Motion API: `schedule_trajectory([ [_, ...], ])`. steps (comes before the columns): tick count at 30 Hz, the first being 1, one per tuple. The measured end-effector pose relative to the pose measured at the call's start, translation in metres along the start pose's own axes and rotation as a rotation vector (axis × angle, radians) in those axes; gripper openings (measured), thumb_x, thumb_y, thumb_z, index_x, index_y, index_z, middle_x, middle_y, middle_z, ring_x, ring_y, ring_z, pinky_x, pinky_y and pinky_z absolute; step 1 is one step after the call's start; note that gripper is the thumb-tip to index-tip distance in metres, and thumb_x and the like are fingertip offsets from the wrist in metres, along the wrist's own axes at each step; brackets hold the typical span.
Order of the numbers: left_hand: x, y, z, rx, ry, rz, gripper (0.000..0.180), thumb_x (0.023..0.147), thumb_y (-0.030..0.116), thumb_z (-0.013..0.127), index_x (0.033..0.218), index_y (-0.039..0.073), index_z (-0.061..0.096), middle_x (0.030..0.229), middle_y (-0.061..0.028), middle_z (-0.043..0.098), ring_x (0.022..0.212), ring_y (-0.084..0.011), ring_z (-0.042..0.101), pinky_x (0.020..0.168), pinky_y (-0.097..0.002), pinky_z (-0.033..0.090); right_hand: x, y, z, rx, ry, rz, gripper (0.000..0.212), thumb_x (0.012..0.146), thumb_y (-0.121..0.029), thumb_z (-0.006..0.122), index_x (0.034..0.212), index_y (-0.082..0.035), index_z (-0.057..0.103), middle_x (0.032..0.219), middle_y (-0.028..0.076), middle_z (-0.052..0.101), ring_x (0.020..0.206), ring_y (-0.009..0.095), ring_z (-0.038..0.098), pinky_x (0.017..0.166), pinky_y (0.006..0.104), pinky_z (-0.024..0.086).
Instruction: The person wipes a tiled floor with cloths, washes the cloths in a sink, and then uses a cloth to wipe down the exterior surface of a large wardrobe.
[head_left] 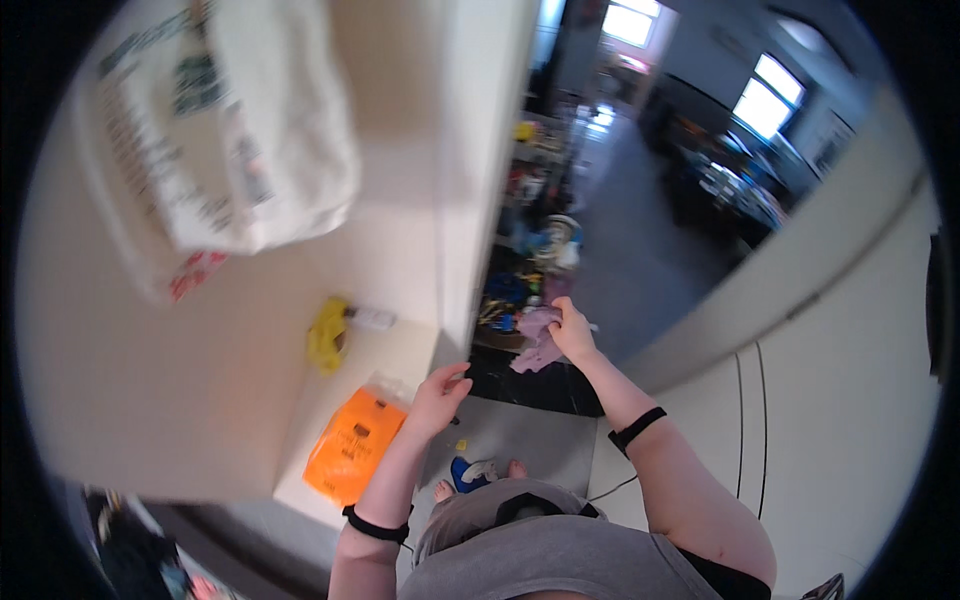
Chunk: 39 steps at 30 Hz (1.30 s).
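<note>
My right hand (572,332) is closed on a crumpled mauve cloth (539,343), which hangs from the fingers toward the left. It is held out over a dark marbled threshold strip. My left hand (441,399) is in the air near the front corner of a white shelf, its fingers loosely bent and apart, with nothing in them. Closest to it, on that shelf, lies a bright orange plastic package (355,447) with clear wrap at its top. A crumpled yellow thing (327,337) rests farther back beside a small white object (370,318).
White fabric bags (260,130) with print hang at the upper left. A white cabinet (800,400) stands on the right. Beyond the doorway, crowded shelves (530,220) line a grey floor (640,230). Near my feet lies a blue and white shoe (470,474).
</note>
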<state>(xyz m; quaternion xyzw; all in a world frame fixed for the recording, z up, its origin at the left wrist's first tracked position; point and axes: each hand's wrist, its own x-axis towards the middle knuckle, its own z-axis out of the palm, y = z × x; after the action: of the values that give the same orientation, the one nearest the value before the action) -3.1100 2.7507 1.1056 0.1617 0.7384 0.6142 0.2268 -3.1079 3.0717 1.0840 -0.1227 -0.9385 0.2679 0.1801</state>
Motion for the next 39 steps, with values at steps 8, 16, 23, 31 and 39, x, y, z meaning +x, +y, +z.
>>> schedule_trajectory([
  [8,0.036,0.025,0.093,-0.063,-0.389,0.039,0.035,0.091,0.015,0.063,0.125,0.009,0.059,0.094,-0.0052,0.065,0.086,-0.0108,0.059,0.080,-0.0248,0.047,-0.144,0.066,-0.250,-0.783,0.547,0.121,0.020,0.075,-0.005,0.061,0.095,-0.008,0.064,0.119,0.010,0.061,0.115,0.031,0.056,0.092,0.0408,0.049],
  [16,0.041,0.071,0.225,0.066,-0.760,0.090,0.035,0.090,0.016,0.064,0.123,0.008,0.060,0.096,-0.0069,0.067,0.086,-0.0119,0.061,0.081,-0.0270,0.048,-0.332,0.125,-0.421,-1.503,0.578,0.629,0.056,0.079,-0.017,0.060,0.134,-0.012,0.049,0.144,0.017,0.040,0.134,0.034,0.036,0.110,0.0579,0.023],
  [23,0.063,0.138,0.348,0.074,-0.933,0.305,0.034,0.089,0.014,0.064,0.121,0.005,0.060,0.104,-0.0089,0.065,0.092,-0.0157,0.063,0.085,-0.0295,0.049,-0.308,0.226,-0.365,-1.335,0.004,0.475,0.059,0.086,-0.035,0.056,0.139,-0.012,0.044,0.147,0.007,0.038,0.138,0.023,0.031,0.115,0.0506,0.017],
  [31,0.074,0.184,0.472,0.069,-1.075,0.553,0.033,0.091,0.013,0.063,0.123,0.008,0.060,0.114,-0.0069,0.062,0.097,-0.0153,0.062,0.085,-0.0283,0.048,-0.174,0.178,-0.509,-1.684,0.263,0.293,0.046,0.085,-0.018,0.052,0.131,-0.012,0.055,0.141,0.005,0.047,0.131,0.020,0.041,0.114,0.0527,0.019],
  [39,0.106,0.215,0.558,-0.212,-0.965,0.482,0.039,0.088,0.008,0.063,0.126,0.004,0.055,0.125,-0.0115,0.054,0.097,-0.0175,0.062,0.080,-0.0291,0.051,-0.129,0.148,-0.557,-1.696,0.466,0.406,0.049,0.085,-0.021,0.054,0.132,-0.009,0.053,0.146,0.010,0.042,0.138,0.025,0.034,0.114,0.0548,0.016],
])
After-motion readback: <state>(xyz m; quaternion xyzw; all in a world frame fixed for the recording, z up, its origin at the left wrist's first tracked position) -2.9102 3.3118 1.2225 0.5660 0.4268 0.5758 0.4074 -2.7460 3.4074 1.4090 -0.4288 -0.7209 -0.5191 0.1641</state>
